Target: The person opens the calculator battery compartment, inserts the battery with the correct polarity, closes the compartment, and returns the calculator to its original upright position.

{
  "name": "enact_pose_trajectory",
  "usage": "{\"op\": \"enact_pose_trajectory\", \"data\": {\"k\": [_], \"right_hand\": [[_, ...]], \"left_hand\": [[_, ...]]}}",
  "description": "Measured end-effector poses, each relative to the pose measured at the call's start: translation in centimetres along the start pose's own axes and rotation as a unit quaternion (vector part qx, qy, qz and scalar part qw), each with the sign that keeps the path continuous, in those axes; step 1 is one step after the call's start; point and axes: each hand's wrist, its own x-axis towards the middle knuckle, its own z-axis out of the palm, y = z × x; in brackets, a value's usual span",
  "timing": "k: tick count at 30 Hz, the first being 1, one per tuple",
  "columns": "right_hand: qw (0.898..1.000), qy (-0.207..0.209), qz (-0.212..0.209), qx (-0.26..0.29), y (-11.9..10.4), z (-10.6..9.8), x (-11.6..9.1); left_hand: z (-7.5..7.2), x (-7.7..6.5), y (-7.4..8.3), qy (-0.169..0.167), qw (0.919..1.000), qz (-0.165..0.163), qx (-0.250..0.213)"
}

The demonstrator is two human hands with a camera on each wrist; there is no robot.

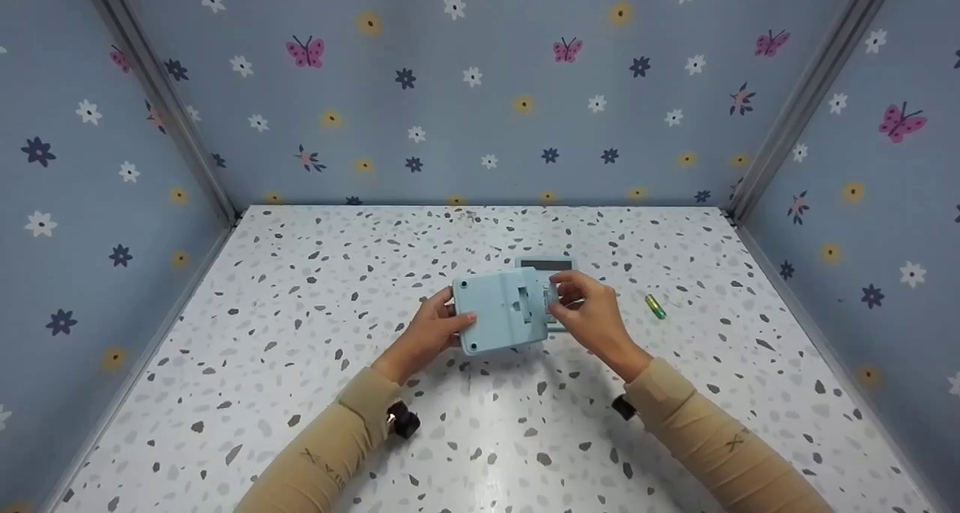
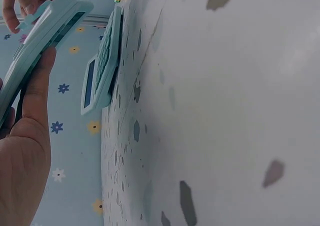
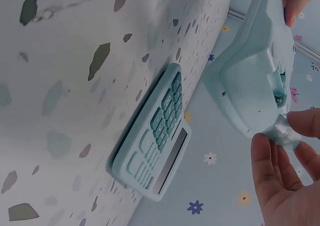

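My left hand (image 1: pixel 429 328) grips a light-blue calculator (image 1: pixel 491 310) by its left side, thumb on the back, which faces up toward the head camera. An opened battery slot (image 3: pixel 278 93) shows near its right edge; in the right wrist view a bit of its inside is visible. Beside that edge, my right hand (image 1: pixel 595 314) pinches a small light-blue battery cover (image 3: pixel 283 133) between thumb and fingers. A second light-blue calculator (image 3: pixel 155 136) lies on the table behind them, keys up, partly hidden in the head view by the held one and the right hand.
To the right of my right hand lies a green battery (image 1: pixel 655 307) on the white speckled table (image 1: pixel 300 393). Blue flower-patterned panels (image 1: pixel 465 123) stand at the back and both sides. Dark wrist devices (image 1: pixel 403 420) hang under the sleeves.
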Motion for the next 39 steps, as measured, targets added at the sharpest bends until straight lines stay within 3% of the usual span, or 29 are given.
{"op": "enact_pose_trajectory", "data": {"k": [9, 19, 39], "right_hand": [[0.998, -0.021, 0.048, -0.017, 0.5, -0.8, -0.1], [0.992, -0.071, 0.095, -0.045, 1.3, -1.5, -0.4], [0.974, -0.174, 0.119, -0.087, 2.8, -1.5, -1.4]], "left_hand": [[-0.3, 0.0, 0.0, -0.006, 1.0000, 0.003, -0.004], [-0.3, 0.1, 0.2, 0.005, 0.9999, -0.004, -0.009], [-0.5, 0.0, 0.2, 0.001, 1.0000, -0.003, -0.005]]}}
